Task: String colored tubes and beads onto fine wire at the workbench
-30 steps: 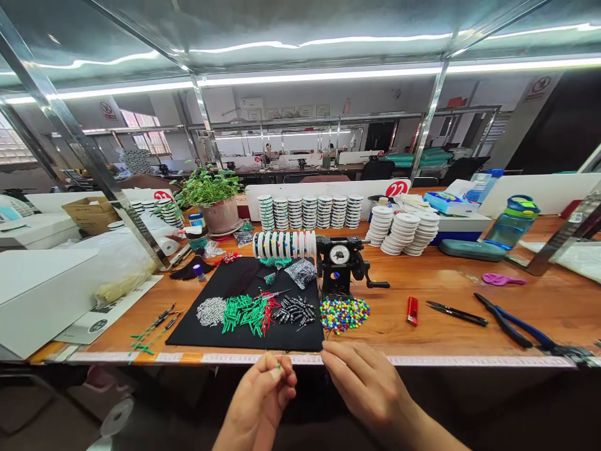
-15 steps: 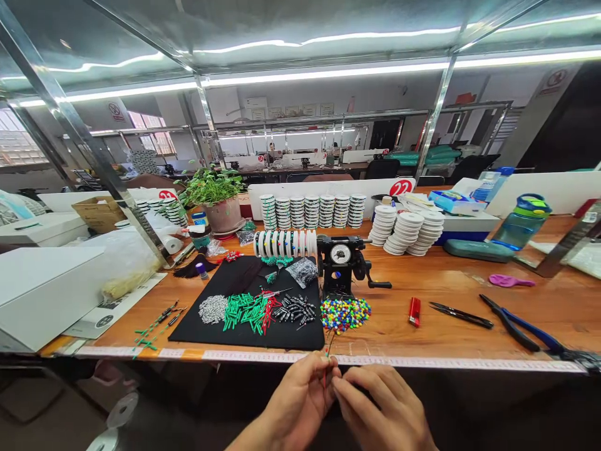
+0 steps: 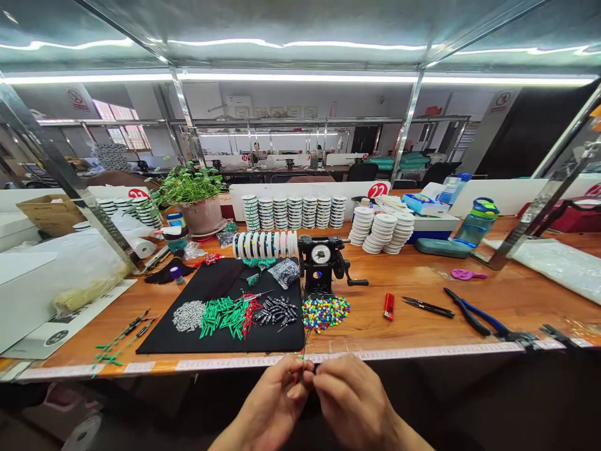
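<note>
Near the table's front edge, my left hand (image 3: 278, 396) pinches a thin red piece (image 3: 297, 376) with a bit of green and dark thread at its top. My right hand (image 3: 350, 394) is closed beside it, its fingertips nearly meeting the left ones; whatever lies between them is too small to name. Above the hands are a pile of colourful beads (image 3: 325, 313) and a black hand-cranked winder (image 3: 323, 266) with white spools (image 3: 265, 245) on its shaft. A black mat (image 3: 225, 344) holds green tubes (image 3: 223, 316), black pieces (image 3: 278, 311) and silvery pieces (image 3: 188, 316).
A red lighter (image 3: 389, 306), tweezers (image 3: 428, 307) and blue-handled pliers (image 3: 483, 313) lie to the right. White spool stacks (image 3: 295, 213) stand behind the winder. A potted plant (image 3: 200, 216) is at the back left, a water bottle (image 3: 476, 222) at the back right.
The view has shifted, so the table and both hands appear farther left. My right fingers have drawn in more tightly beside my left fingertips.
</note>
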Motion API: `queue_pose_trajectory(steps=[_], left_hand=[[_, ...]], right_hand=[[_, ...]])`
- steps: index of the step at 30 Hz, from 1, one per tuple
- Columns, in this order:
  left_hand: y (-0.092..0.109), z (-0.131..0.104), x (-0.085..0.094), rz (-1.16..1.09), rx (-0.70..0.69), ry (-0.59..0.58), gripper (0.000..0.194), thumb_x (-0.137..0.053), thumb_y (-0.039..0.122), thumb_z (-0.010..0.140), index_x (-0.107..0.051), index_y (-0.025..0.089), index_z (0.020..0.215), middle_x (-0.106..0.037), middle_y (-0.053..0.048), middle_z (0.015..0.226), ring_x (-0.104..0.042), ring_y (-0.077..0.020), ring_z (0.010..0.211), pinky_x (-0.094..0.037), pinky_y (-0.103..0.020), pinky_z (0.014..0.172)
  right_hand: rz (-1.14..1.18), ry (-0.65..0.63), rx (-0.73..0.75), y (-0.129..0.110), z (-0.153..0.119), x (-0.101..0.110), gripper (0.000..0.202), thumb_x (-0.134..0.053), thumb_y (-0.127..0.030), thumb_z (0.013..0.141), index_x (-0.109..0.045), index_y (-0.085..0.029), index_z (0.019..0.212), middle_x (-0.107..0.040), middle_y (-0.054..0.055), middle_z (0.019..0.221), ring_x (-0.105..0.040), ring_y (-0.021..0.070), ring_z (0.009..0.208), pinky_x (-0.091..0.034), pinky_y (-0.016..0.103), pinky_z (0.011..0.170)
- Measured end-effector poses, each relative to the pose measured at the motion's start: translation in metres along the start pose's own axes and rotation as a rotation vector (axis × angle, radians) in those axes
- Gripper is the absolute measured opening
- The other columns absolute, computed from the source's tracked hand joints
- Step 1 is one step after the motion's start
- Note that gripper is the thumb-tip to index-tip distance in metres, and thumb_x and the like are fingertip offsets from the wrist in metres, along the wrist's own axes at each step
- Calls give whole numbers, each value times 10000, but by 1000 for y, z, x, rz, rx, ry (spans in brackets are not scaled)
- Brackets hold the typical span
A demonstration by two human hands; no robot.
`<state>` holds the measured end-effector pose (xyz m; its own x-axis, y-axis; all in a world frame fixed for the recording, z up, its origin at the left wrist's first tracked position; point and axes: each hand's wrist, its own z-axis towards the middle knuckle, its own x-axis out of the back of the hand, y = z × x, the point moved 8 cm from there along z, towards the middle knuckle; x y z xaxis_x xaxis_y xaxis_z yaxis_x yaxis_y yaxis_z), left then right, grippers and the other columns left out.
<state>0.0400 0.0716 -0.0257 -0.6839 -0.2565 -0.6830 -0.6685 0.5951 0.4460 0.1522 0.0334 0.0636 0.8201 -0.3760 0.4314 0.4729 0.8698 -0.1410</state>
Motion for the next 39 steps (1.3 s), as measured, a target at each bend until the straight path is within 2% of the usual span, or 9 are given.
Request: queue_pose_trajectory(steps=[3, 6, 12, 17, 22, 26, 31, 35, 39], left_hand=[[0, 0, -3, 10, 46, 17, 253, -503, -18, 880, -670, 39, 699, -643, -87, 681, -587, -78, 494, -351, -106, 381], [0, 1, -7, 47, 97, 27, 210, -503, -2, 862, -645, 45, 715, -614, -69, 670, -557, -63, 460, -328, -95, 368], [6, 0, -9, 239, 58, -15, 35, -647, 55, 727, -638, 72, 697, -599, -36, 685, -520, -49, 496, -297, -93, 407], [32, -2, -15, 520, -219, -92, 196, -771, 60, 693, -628, 127, 579, -550, 18, 540, -407, -75, 520, -286, -141, 478], [63, -28, -46, 1201, -875, -129, 220, -664, -8, 750, -615, 192, 674, -583, -12, 778, -495, -150, 675, -372, -220, 602], [60, -37, -51, 1359, -1052, -201, 236, -594, 10, 833, -696, 214, 773, -620, -77, 943, -595, -210, 837, -456, -267, 764], [66, -18, -32, 1134, -850, -299, 178, -730, 76, 812, -803, 229, 866, -673, -98, 935, -609, -276, 981, -434, -318, 975], [76, -7, -26, 1134, -770, -385, 237, -769, 87, 801, -814, 223, 989, -724, -96, 943, -632, -275, 921, -438, -363, 998], [81, -7, -37, 1163, -819, -372, 242, -795, 52, 746, -822, 234, 904, -721, -93, 907, -639, -266, 893, -463, -348, 966]], right_hand=[[-30, -30, -165, 25, -4, -9, 188, -461, -94, 1039, -603, -144, 1151, -723, 139, 1100, -712, 225, 985, -607, 333, 820], [-51, -81, -185, 38, -6, -22, 203, -418, -136, 1066, -586, -153, 1179, -704, 156, 1180, -705, 245, 1058, -622, 367, 865], [-84, -104, -79, 35, -7, -20, 281, -367, -172, 1095, -644, -130, 1117, -721, 116, 931, -697, 222, 816, -594, 329, 707], [-138, -159, 77, 13, 3, -3, 338, -351, -123, 1093, -687, -107, 1123, -750, 121, 1069, -673, 235, 968, -525, 364, 840], [-124, -210, 150, 5, 13, -9, 388, -301, -118, 1097, -687, -81, 1090, -759, 119, 1049, -676, 236, 957, -488, 390, 855], [79, -167, -104, 29, 12, -20, 307, -387, -176, 1088, -682, -139, 1012, -744, 86, 876, -657, 215, 767, -478, 355, 696], [350, -220, -509, 70, 11, -37, 230, -512, -263, 1016, -678, -187, 875, -700, 39, 749, -628, 183, 653, -472, 281, 592], [473, -284, -654, 92, 19, -53, 178, -591, -223, 943, -685, -171, 800, -676, -3, 655, -605, 139, 553, -437, 207, 485], [558, -310, -726, 105, 22, -65, 211, -667, -286, 894, -723, -168, 729, -646, -17, 571, -563, 126, 477, -395, 194, 429]])
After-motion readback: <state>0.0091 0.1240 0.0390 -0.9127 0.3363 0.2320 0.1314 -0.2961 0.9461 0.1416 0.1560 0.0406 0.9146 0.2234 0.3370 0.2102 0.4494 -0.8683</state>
